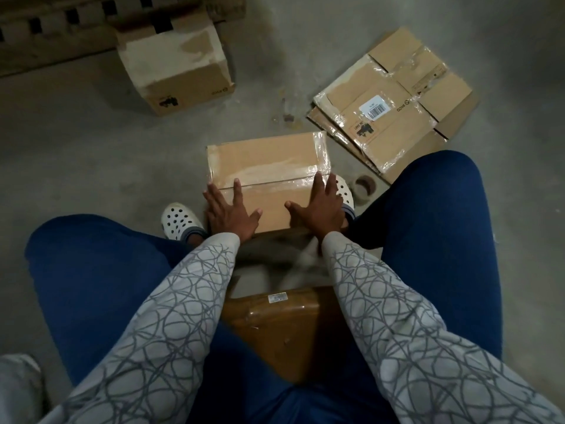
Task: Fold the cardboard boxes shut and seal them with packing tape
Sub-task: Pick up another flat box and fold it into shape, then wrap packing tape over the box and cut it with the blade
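A seated person is pressing both palms flat on a brown rectangular cardboard box [269,160] lying on the grey concrete floor [91,148] between white perforated clogs [180,220]. The left hand [229,211] and right hand [319,206] are lying with fingers spread, gripping nothing, fingertips reaching the centre seam. The flaps are lying shut and clear tape is glinting along the seam and far edges, so the step appears to be smoothing the tape down; its contents are hidden. The next move likely calls for the brown packing tape roll [364,185], sitting just right of the right hand, or for another carton. Beyond the right hand, a stack of flattened brown cardboard boxes [394,105] is waiting, holding nothing. Well beyond the left hand, a closed, taped brown cardboard box [177,65] is standing beside a wooden pallet [46,32].
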A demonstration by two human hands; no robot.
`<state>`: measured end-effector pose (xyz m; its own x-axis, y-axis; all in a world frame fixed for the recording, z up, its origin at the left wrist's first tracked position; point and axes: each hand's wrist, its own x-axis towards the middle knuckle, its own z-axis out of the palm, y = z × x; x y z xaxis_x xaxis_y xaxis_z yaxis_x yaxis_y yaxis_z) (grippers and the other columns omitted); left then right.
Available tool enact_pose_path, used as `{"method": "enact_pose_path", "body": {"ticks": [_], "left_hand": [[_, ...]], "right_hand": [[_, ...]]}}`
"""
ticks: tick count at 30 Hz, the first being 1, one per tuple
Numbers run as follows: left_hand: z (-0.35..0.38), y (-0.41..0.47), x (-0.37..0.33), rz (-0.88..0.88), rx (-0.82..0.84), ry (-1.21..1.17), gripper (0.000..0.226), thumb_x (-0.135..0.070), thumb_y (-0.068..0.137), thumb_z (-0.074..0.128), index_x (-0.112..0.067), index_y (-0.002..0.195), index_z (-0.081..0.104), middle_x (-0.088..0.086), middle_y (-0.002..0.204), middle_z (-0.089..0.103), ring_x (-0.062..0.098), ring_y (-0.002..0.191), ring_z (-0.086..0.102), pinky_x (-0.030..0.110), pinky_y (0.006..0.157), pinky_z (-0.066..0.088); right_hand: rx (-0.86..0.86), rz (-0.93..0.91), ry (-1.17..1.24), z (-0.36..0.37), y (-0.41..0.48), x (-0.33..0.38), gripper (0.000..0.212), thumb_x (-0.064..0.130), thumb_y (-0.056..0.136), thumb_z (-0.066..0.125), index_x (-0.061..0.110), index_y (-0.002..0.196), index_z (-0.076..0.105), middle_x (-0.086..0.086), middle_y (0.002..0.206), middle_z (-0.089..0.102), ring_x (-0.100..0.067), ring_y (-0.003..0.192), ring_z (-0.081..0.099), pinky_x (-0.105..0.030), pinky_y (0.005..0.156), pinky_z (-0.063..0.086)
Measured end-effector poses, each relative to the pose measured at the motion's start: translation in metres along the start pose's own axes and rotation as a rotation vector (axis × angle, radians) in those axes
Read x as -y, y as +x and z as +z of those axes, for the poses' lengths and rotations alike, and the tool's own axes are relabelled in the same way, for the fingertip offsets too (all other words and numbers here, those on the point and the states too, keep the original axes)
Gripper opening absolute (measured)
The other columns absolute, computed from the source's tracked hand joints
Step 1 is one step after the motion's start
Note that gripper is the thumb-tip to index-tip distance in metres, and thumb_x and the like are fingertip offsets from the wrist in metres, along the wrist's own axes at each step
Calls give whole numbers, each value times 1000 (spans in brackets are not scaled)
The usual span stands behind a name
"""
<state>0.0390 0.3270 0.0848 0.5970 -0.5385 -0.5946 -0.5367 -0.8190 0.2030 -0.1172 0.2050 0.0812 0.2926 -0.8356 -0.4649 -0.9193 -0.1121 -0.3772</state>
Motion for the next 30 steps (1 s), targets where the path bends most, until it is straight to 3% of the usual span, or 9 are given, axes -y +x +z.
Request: {"method": "enact_pose_path", "body": {"ticks": [7,14,18,21,23,26,30], "left_hand": [[-2,-1,9,-128,-40,-125,100,-68,89,57,-40,159,-9,16,163,-28,45,152,-2,56,122,13],[-2,2,11,-83,-39,-97,101,-69,88,56,-38,159,-8,14,163,-28,45,151,5,57,120,22],[-5,4,2,-47,-96,43,99,-65,91,54,-24,162,-2,16,163,-27,41,152,-18,55,123,-3],[-4,8,-7,228,-136,190,93,-59,94,52,-21,162,1,7,166,-24,34,152,-23,50,122,-12],[1,8,-13,400,-76,237,89,-58,96,50,-23,162,1,3,168,-18,32,153,-20,49,125,-8],[11,10,-20,401,-32,256,89,-62,97,45,-25,162,-3,2,168,-19,32,153,-21,51,125,-7],[14,13,-25,391,-105,228,90,-60,95,50,-21,162,5,4,169,-14,31,154,-16,53,124,-6]], "right_hand": [[44,-128,81,-2,23,-6,101,53,75,83,29,158,30,-3,171,7,-41,150,25,-53,120,28],[86,-176,40,-4,34,-13,103,56,78,79,29,160,24,-3,171,-1,-40,153,20,-56,118,26],[98,-144,22,-5,34,-11,102,54,78,80,32,160,23,-4,170,-12,-43,151,21,-58,115,32],[87,-110,46,-2,29,-9,101,52,79,81,35,160,22,-7,170,-14,-45,150,22,-58,115,33],[92,-107,46,1,28,-12,101,53,81,79,35,160,20,-11,170,-8,-46,150,22,-58,116,32],[33,-176,49,6,27,-20,99,63,80,72,29,159,22,-12,169,13,-43,150,25,-57,116,34],[-172,-59,447,-1,28,-26,70,61,98,50,17,151,41,-11,153,47,-28,140,43,-45,115,38]]}}
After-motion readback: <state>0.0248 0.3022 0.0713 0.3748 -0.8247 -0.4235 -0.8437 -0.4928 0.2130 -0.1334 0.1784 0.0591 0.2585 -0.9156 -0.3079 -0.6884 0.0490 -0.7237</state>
